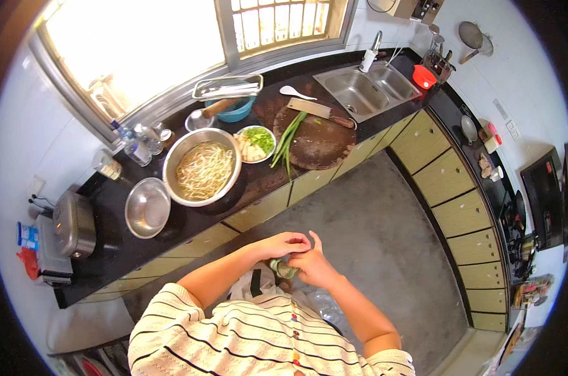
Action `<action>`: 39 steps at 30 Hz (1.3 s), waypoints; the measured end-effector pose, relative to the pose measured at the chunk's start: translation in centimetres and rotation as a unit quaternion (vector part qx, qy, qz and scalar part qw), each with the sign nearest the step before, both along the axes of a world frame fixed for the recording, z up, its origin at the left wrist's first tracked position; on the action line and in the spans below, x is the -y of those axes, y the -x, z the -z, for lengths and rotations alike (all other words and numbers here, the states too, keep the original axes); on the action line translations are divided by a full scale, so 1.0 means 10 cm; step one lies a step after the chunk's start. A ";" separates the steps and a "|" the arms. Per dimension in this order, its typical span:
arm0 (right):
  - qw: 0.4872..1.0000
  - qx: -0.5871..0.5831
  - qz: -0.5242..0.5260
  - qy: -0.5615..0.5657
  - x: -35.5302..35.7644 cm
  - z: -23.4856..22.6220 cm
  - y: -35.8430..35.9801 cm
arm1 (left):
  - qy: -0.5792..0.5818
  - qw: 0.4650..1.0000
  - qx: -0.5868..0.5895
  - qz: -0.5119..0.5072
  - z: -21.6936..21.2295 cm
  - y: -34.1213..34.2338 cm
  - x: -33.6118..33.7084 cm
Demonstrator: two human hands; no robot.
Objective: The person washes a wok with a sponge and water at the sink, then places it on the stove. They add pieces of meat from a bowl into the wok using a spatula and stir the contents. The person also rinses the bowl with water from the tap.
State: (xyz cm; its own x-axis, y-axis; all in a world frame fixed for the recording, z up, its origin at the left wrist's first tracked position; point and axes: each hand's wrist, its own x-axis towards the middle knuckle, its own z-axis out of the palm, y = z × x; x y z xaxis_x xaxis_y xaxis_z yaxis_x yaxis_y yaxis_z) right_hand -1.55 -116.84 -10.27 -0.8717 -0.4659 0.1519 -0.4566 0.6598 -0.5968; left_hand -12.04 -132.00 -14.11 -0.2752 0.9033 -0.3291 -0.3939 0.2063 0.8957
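Standing back from a black counter (108,207), a person in a cream striped top is seen from above, with both hands brought together just in front of the chest. A small greenish object (283,269), too small to identify, is held between them. The left hand (286,244) is laid over the top of it with fingers curled close together, and the right hand (313,266) is closed around its right side, one finger raised and pointing away. Both grips appear clamped on the object, which is kept well apart from the counter, above the grey floor (384,244).

On the far counter, a large steel bowl of pale noodles (203,169) is set near the middle. To its left and nearer, an empty steel bowl (147,208) is placed, and farther left a metal cooker (74,224) is seen. Just right of the noodle bowl, a small plate of chopped greens and pale pieces (255,143) is set, touching a round dark cutting board (315,141). Green onions (288,139) are laid across the board's left edge, and a cleaver (318,112) is rested at its far edge. Farther right, a double steel sink (368,89) is sunk into the counter, with a red bowl (424,76) just beside it.
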 end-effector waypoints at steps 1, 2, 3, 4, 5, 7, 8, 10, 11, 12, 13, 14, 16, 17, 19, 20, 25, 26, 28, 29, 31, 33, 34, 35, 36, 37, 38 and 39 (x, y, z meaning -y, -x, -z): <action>1.000 0.003 0.012 0.003 -0.13 0.05 0.10 | 0.012 1.000 0.013 0.005 0.05 0.10 -0.16; 1.000 0.005 0.026 0.001 -0.30 0.11 0.20 | 0.031 0.999 0.017 0.012 0.07 0.22 -0.34; 0.999 0.007 0.039 0.000 -0.45 0.16 0.32 | 0.050 0.998 0.020 0.019 0.08 0.34 -0.51; 0.997 0.036 0.064 -0.013 -0.60 0.18 0.44 | 0.069 0.997 0.022 0.027 0.12 0.47 -0.66; 0.994 0.064 0.085 -0.026 -0.76 0.21 0.58 | 0.045 0.999 0.017 -0.004 0.23 0.58 -0.82; 0.980 0.125 0.154 0.023 -1.07 0.30 0.87 | -0.005 0.998 0.006 -0.057 0.58 0.83 -1.15; 0.963 0.155 0.204 0.084 -1.26 0.36 1.03 | -0.055 0.995 -0.033 -0.082 0.71 0.96 -1.33; 0.936 0.147 0.280 0.157 -1.73 0.34 1.36 | -0.035 0.998 0.026 -0.054 0.33 1.34 -1.58; 0.917 0.161 0.311 0.192 -1.91 0.26 1.49 | -0.020 0.997 0.057 -0.043 0.18 1.49 -1.67; 0.898 0.172 0.337 0.226 -2.11 0.19 1.68 | -0.082 0.995 -0.021 -0.055 0.34 1.60 -1.86; 0.877 0.182 0.361 0.260 -2.31 0.12 1.84 | -0.050 0.992 -0.110 -0.021 0.50 1.76 -2.03; 0.870 0.157 0.373 0.281 -2.50 0.16 1.98 | -0.014 0.980 -0.199 0.017 0.46 1.97 -2.18; 0.883 0.127 0.395 0.219 -2.97 0.13 2.20 | 0.011 0.949 -0.314 0.032 0.52 2.29 -2.55; 0.889 0.110 0.403 0.189 -3.19 0.12 2.33 | 0.019 0.955 -0.293 0.046 0.48 2.48 -2.74; 0.850 0.154 0.449 0.228 -3.64 0.12 2.56 | 0.009 0.962 -0.274 0.015 0.39 2.75 -3.10; 0.838 0.161 0.470 0.228 -3.90 0.17 2.66 | 0.001 0.965 -0.261 -0.005 0.42 2.89 -3.28; 0.811 0.161 0.483 0.288 -5.29 0.66 3.38 | 0.034 0.969 -0.232 -0.080 0.50 3.53 -4.39; 0.823 0.151 0.477 0.267 -5.60 0.84 3.58 | 0.033 0.959 -0.265 -0.096 0.62 3.70 -4.66; 0.846 0.115 0.460 0.244 -6.27 1.19 4.04 | 0.035 0.945 -0.297 -0.134 0.92 3.99 -5.21; 0.855 0.101 0.450 0.237 -6.52 1.34 4.29 | 0.068 0.911 -0.373 -0.163 0.88 4.15 -5.46; 0.862 0.105 0.438 0.231 -6.88 1.25 4.81 | 0.131 0.915 -0.341 -0.170 0.83 4.53 -5.88; 0.874 0.100 0.414 0.235 -7.32 1.39 5.30 | 0.158 0.910 -0.334 -0.187 0.86 4.96 -6.28; 0.872 0.111 0.416 0.231 -7.50 1.40 5.51 | 0.172 0.909 -0.327 -0.196 0.89 5.13 -6.43; 0.871 0.149 0.418 0.210 -7.61 1.31 5.71 | 0.176 0.894 -0.337 -0.239 0.92 5.28 -6.58; 0.886 0.100 0.420 0.170 -7.80 1.46 5.87 | 0.178 0.880 -0.344 -0.275 0.95 5.36 -6.75; 0.896 0.050 0.421 0.131 -7.92 1.62 5.99 | 0.180 0.865 -0.351 -0.310 0.98 5.39 -6.88; 0.902 0.050 0.429 0.019 -7.89 1.59 6.07 | 0.227 0.837 -0.383 -0.319 1.09 5.40 -6.92; 0.894 0.044 0.435 -0.095 -7.87 1.49 6.11 | 0.269 0.807 -0.414 -0.324 1.15 5.40 -6.97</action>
